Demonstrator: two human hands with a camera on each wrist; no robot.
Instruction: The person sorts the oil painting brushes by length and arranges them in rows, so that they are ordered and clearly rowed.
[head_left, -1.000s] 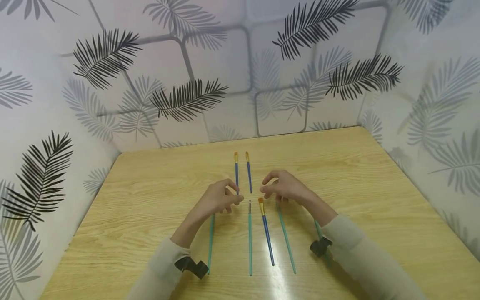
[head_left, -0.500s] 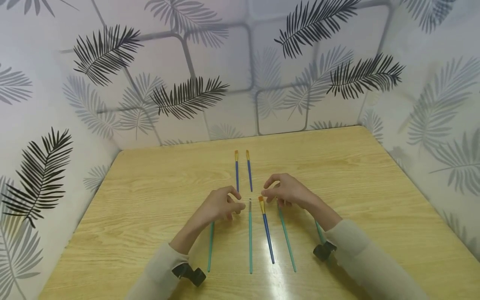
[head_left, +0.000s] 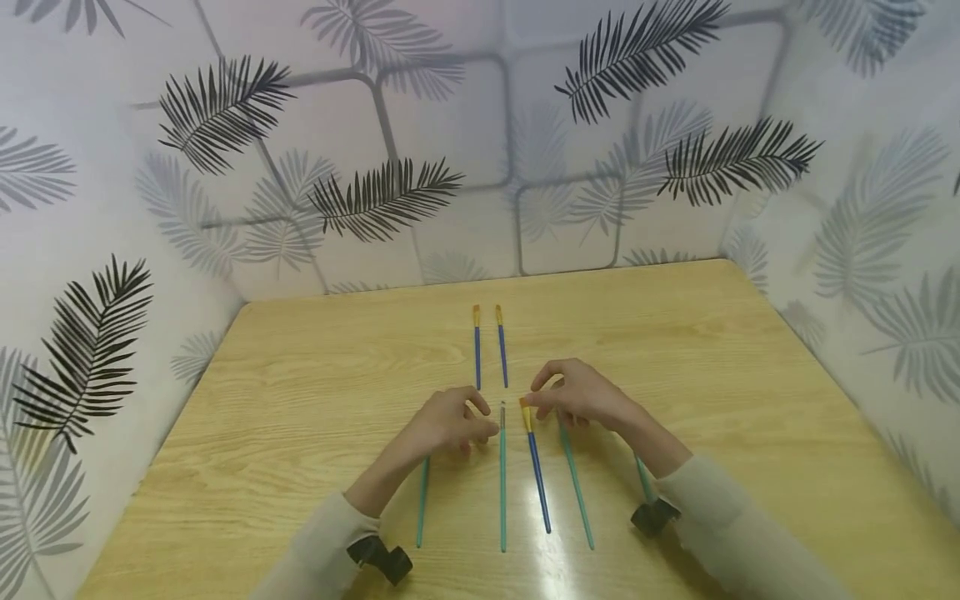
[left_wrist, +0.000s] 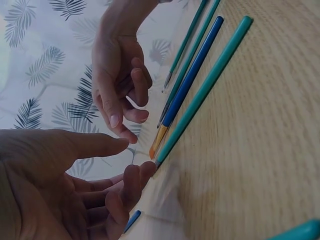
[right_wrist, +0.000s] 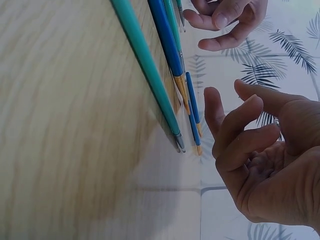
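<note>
In the head view my left hand (head_left: 453, 421) hovers with thumb and fingers loosely bent, just left of the tip of a teal paintbrush (head_left: 503, 492). Nothing is between its fingers. Across from it, my right hand (head_left: 581, 393) is likewise curved and holds nothing. Its thumb overlaps the orange bristles of a blue flat paintbrush (head_left: 538, 479), and its lower fingers cover the tip of another teal paintbrush (head_left: 576, 492). The left wrist view shows a gap between my left thumb and fingers, above the teal brush (left_wrist: 210, 82).
Two blue paintbrushes (head_left: 477, 354) lie side by side farther back. One teal brush (head_left: 423, 504) lies left, its top hidden by my left hand; another (head_left: 643, 479) runs partly under my right sleeve. The wooden table (head_left: 315, 358) meets a leaf-patterned wall covering (head_left: 450, 125).
Both hands have drifted slightly toward me, the left also a little right. The back blue brushes show more fully now. The brushes stay in place.
</note>
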